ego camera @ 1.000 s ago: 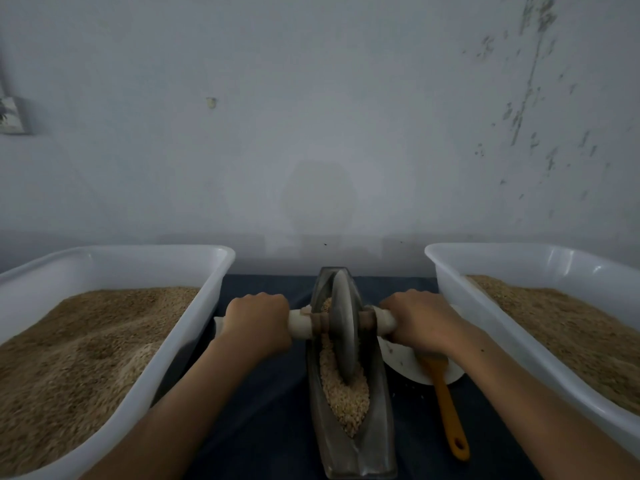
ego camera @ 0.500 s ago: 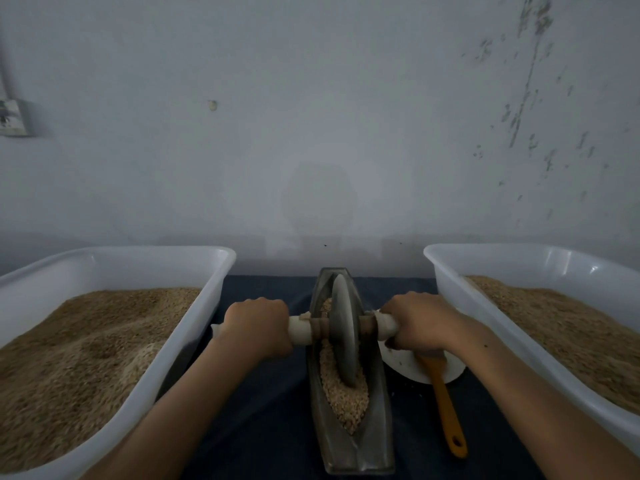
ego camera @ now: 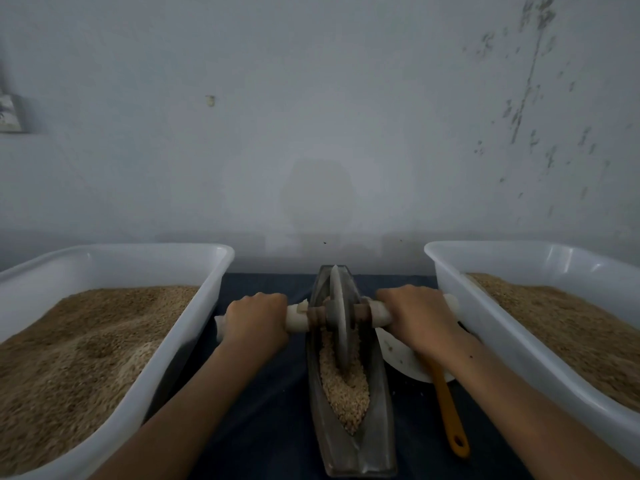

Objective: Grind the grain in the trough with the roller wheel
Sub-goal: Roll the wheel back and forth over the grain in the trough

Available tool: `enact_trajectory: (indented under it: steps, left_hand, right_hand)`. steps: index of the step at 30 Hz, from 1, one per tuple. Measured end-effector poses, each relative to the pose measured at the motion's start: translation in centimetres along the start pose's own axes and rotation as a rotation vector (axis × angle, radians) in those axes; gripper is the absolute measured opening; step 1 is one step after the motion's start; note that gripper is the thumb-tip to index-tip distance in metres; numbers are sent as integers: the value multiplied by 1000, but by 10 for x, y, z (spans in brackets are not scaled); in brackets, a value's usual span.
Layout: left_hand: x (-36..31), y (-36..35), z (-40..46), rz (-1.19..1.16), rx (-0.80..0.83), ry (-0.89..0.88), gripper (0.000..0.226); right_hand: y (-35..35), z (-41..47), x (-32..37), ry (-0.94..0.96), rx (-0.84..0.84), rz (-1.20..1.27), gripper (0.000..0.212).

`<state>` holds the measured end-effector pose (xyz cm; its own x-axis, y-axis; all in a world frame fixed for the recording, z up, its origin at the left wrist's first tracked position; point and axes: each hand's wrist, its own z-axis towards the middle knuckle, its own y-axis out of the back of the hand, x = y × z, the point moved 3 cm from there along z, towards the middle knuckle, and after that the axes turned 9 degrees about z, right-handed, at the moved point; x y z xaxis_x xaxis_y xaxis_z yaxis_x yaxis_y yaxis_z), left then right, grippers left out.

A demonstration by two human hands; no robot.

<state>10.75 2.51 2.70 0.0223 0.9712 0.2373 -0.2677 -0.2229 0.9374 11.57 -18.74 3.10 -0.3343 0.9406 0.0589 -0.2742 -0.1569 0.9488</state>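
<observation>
Between the two tubs, left hand (ego camera: 256, 317) and right hand (ego camera: 415, 317) each fist an axle end, roller wheel (ego camera: 339, 323) mid-trough (ego camera: 377, 427) on grain (ego camera: 344, 389); grinding underway, next stroke needs even downward pressure.

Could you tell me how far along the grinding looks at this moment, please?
Done: the trough is loaded with grain, and the roller wheel stands in it. In hand: the left hand and right hand each grip an end of the axle. Left: most visible grain near the trough's near end looks whole, so plenty of rolling seems to remain.
</observation>
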Motion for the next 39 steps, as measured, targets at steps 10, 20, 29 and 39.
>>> enact_trajectory:
  steps: [10, 20, 29, 39]
  left_hand:
    - [1, 6, -4, 55, 115, -71, 30]
    - [-3, 9, -3, 51, 21, -22, 21]
    - [-7, 11, -5, 92, -41, -13, 20]
    - [-6, 19, -8, 145, 75, -70, 25]
  right_hand:
    - [7, -1, -3, -13, 293, 2, 3]
    - [-2, 1, -7, -3, 139, 20, 13]
    - [-6, 0, -13, -46, 157, 104, 13]
    - [0, -4, -15, -74, 409, 166, 17]
